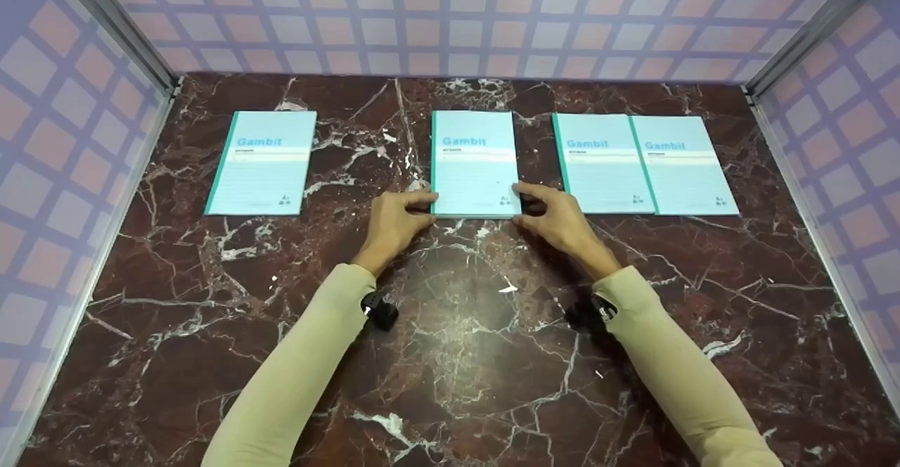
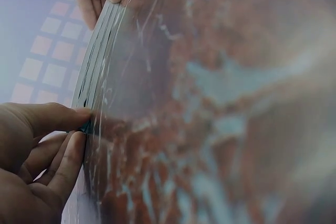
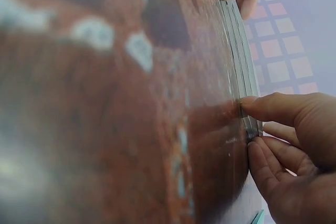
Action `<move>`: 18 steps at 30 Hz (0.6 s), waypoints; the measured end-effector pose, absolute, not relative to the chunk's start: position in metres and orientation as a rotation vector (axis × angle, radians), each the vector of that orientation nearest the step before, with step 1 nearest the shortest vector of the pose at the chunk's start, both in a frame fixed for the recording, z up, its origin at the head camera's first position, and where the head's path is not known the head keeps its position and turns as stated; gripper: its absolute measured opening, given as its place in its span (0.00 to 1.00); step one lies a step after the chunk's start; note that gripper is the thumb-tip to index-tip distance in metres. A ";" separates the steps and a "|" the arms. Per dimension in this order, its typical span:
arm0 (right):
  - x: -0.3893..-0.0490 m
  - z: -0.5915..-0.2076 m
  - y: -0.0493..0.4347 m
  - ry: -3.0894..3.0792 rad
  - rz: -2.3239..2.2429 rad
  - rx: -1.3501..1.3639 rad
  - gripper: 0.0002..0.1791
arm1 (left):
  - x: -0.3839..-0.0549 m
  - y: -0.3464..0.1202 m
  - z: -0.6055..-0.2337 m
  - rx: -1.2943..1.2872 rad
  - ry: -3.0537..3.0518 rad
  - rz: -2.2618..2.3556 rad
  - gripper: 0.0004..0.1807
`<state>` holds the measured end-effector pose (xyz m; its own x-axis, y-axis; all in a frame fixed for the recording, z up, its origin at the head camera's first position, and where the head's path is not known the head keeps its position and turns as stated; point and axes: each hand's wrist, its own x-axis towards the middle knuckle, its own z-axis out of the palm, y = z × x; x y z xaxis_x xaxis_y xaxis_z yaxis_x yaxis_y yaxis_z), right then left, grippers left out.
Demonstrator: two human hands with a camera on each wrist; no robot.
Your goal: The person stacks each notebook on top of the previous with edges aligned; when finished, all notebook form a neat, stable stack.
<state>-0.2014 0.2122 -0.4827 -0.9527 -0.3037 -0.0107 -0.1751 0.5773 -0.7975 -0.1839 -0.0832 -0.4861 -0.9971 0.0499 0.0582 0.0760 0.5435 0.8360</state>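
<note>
In the head view a stack of white notebooks (image 1: 474, 164) with green spines and "Gambit" covers lies flat at the middle. Its front edge (image 2: 94, 61) shows several layers in the left wrist view. The left hand (image 1: 397, 221) holds the near left corner, thumb at the front edge and finger against the spine side. Opposite it, the right hand (image 1: 559, 221) holds the near right corner in the same way. Both hands also show in the right wrist view, where thumb and fingers (image 3: 262, 166) meet the stack's corner (image 3: 251, 124).
One notebook (image 1: 264, 164) lies apart on the left. Two more, a notebook (image 1: 605, 164) and its neighbour (image 1: 685, 164), lie side by side on the right, edges touching or slightly overlapping. Checked panels (image 1: 450, 31) wall the dark marbled table (image 1: 457, 354) at the back and sides.
</note>
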 end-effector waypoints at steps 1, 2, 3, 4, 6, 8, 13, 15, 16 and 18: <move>-0.201 -0.483 0.212 2.660 -1.321 -0.404 0.34 | -0.184 -0.083 -0.486 -0.112 -2.733 -1.485 0.19; -0.201 -0.484 0.212 2.662 -1.323 -0.405 0.33 | -0.184 -0.083 -0.487 -0.112 -2.731 -1.486 0.19; -0.201 -0.484 0.212 2.663 -1.326 -0.405 0.33 | -0.184 -0.083 -0.487 -0.111 -2.730 -1.487 0.19; -0.201 -0.484 0.213 2.665 -1.328 -0.407 0.33 | -0.184 -0.084 -0.488 -0.108 -2.727 -1.492 0.19; -0.201 -0.485 0.213 2.669 -1.331 -0.407 0.33 | -0.184 -0.084 -0.488 -0.103 -2.723 -1.501 0.19; -0.201 -0.485 0.212 2.672 -1.329 -0.407 0.33 | -0.184 -0.084 -0.488 -0.098 -2.721 -1.508 0.19; -0.201 -0.486 0.213 2.678 -1.318 -0.408 0.32 | -0.184 -0.084 -0.489 -0.103 -2.712 -1.501 0.19; -0.201 -0.486 0.213 2.676 -1.318 -0.410 0.32 | -0.184 -0.084 -0.489 -0.107 -2.705 -1.496 0.19; -0.201 -0.485 0.213 2.679 -1.311 -0.410 0.32 | -0.184 -0.084 -0.490 -0.108 -2.701 -1.500 0.19; -0.202 -0.485 0.213 2.683 -1.300 -0.408 0.32 | -0.184 -0.085 -0.490 -0.107 -2.695 -1.511 0.19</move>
<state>-0.2015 0.2127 -0.4847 -0.9546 -0.2978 -0.0008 -0.1840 0.5919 -0.7848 -0.1837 -0.0846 -0.4900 -0.9964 0.0358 0.0772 0.0845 0.5199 0.8500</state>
